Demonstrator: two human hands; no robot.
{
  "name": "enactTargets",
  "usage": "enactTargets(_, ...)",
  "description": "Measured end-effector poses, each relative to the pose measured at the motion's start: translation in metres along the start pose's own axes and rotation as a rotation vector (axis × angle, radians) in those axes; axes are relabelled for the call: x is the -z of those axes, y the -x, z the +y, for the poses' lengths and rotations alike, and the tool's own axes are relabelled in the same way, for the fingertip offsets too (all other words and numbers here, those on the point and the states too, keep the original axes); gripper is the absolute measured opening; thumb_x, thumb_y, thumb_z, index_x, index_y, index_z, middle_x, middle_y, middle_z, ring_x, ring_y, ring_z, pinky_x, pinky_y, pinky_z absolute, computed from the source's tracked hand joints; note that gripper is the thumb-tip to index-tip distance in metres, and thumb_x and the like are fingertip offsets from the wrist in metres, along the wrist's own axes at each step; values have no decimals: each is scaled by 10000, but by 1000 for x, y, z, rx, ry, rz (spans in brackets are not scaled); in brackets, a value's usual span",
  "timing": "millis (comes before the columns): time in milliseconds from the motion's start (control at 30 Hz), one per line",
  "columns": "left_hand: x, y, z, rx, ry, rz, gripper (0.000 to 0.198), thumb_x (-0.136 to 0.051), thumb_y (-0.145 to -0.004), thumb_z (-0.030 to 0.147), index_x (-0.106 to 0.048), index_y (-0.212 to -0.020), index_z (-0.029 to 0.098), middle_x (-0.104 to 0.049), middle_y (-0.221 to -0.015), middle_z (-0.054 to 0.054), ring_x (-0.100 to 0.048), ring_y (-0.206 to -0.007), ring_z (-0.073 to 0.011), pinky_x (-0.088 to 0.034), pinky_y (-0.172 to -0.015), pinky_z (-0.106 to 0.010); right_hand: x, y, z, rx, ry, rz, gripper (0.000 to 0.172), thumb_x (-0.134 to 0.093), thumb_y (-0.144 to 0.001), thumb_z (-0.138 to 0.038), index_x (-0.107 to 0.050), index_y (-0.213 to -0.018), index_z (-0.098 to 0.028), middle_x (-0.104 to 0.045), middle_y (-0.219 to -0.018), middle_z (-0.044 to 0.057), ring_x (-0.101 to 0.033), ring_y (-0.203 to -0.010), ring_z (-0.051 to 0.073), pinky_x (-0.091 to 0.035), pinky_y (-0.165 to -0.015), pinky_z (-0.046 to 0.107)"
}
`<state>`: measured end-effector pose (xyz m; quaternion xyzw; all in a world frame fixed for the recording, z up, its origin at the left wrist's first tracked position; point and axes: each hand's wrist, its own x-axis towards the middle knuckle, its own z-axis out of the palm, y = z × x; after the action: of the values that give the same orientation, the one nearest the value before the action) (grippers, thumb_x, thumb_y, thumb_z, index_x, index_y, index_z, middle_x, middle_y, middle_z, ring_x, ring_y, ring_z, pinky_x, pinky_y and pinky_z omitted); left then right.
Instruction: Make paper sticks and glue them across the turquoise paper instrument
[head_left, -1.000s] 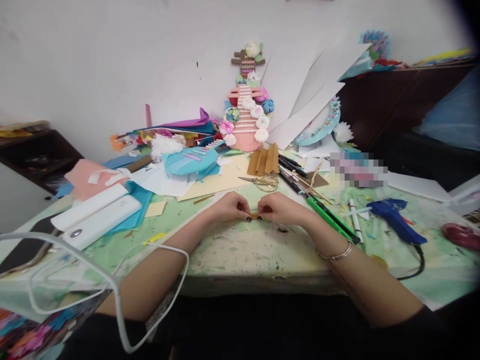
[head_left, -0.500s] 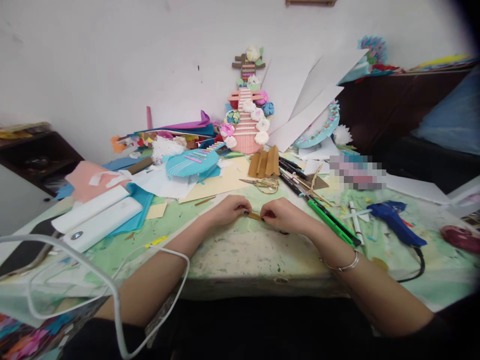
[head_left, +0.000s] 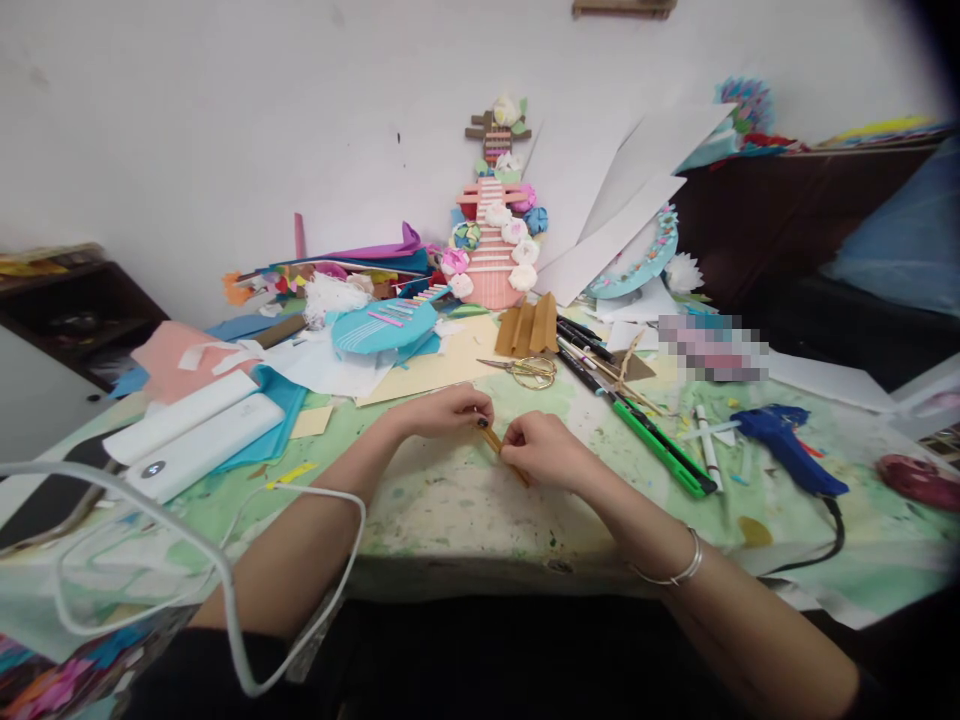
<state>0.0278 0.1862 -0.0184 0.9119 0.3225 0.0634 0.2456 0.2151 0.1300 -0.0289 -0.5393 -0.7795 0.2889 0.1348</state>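
A narrow folded strip of brown paper (head_left: pixel 491 438) slants between my two hands, low over the table. My left hand (head_left: pixel 455 408) pinches its far end between thumb and fingers. The fingers of my right hand (head_left: pixel 541 447) are closed on the strip farther down, and its near end pokes out below them. Beyond my hands lie gold-handled scissors (head_left: pixel 532 372), blades pointing left. Just behind the scissors stands a pleated piece of the same brown paper (head_left: pixel 527 326).
Right of my hands lie a green cutter (head_left: pixel 664 450), several pens and a blue glue gun (head_left: pixel 787 440). A white cable (head_left: pixel 225 570) loops across my left forearm. At the back stands a pink paper instrument with flowers (head_left: pixel 491 250); a blue one (head_left: pixel 386 328) lies left.
The strip has turned from nearly level to a steeper slant. My right hand has moved left and a little nearer to me; my left hand has shifted slightly left.
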Motion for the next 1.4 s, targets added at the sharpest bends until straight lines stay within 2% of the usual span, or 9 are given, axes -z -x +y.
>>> enactTargets(133, -8, -15, -5, 41, -90, 61, 132, -481, -789, 126, -596, -832, 172, -601, -822, -30, -503, -867, -180, -401, -768, -289, -9, -2, -4, -95, -57, 6, 165, -491, -653, -120, -596, -537, -172, -560, -385, 2, -573, -444, 125, -378, -458, 185)
enactTargets(300, -36, -18, -2, 134, -247, 555, 138, -579, -757, 172, -552, -890, 150, -554, -983, -96, -479, -947, -222, -415, -830, -370, -13, -1, -3, -177, -172, -14, 182, -466, -669, -130, -570, -525, -170, -525, -347, -10, -539, -326, 119, -394, -377, 178)
enactTargets(367, -46, -7, 6, 198, -250, 651, 54, -558, -768, 149, -546, -821, 151, -567, -896, -84, -509, -880, -212, -441, -792, -363, -13, -1, -1, -184, -218, -39, 198, -462, -676, -133, -565, -510, -168, -519, -338, -11, -544, -318, 121, -412, -371, 176)
enactTargets(467, -58, 14, 22, 189, -229, 604, 57, -528, -807, 159, -584, -798, 156, -612, -862, -78, -562, -876, -207, -473, -804, -363, -12, -1, 1, -180, -240, -54, 225, -465, -673, -131, -553, -469, -166, -519, -330, -9, -547, -318, 118, -433, -380, 176)
enactTargets(600, -72, 30, 35, 55, -255, 562, 251, -428, -886, 188, -593, -1073, 152, -633, -1117, -108, -579, -1055, -199, -466, -936, -368, -13, -2, 2, -177, -224, -49, 249, -454, -667, -152, -546, -436, -168, -521, -321, 1, -551, -321, 120, -440, -383, 176)
enactTargets(1000, -74, 23, 41, -57, -497, 395, 360, -387, -885, 219, -531, -1191, 95, -566, -1230, -195, -515, -1173, -282, -439, -969, -467, -10, 0, 6, -153, -251, -114, 257, -442, -704, -162, -502, -455, -179, -530, -346, -3, -532, -322, 101, -428, -391, 160)
enactTargets(1167, -73, 23, 45, -26, -449, 375, 347, -398, -875, 223, -520, -1178, 103, -552, -1223, -190, -498, -1171, -280, -425, -970, -467, -11, 15, 6, -86, -294, -110, 183, -420, -757, -179, -513, -600, -177, -551, -402, -16, -544, -340, 104, -403, -382, 164)
enactTargets(1267, -73, 24, 45, -9, -396, 399, 347, -423, -864, 227, -515, -1178, 113, -536, -1240, -181, -492, -1169, -275, -424, -972, -462, -2, 40, 16, 18, -284, 28, 113, -446, -796, -218, -540, -742, -187, -595, -501, -23, -563, -401, 105, -401, -418, 175)
enactTargets(1400, -71, 25, 45, 5, -361, 400, 357, -446, -855, 237, -512, -1182, 109, -521, -1272, -182, -469, -1206, -276, -402, -1008, -458, 35, 82, 45, -25, -104, 514, 145, -509, -811, -300, -572, -733, -195, -619, -626, 14, -568, -517, 124, -416, -510, 224)
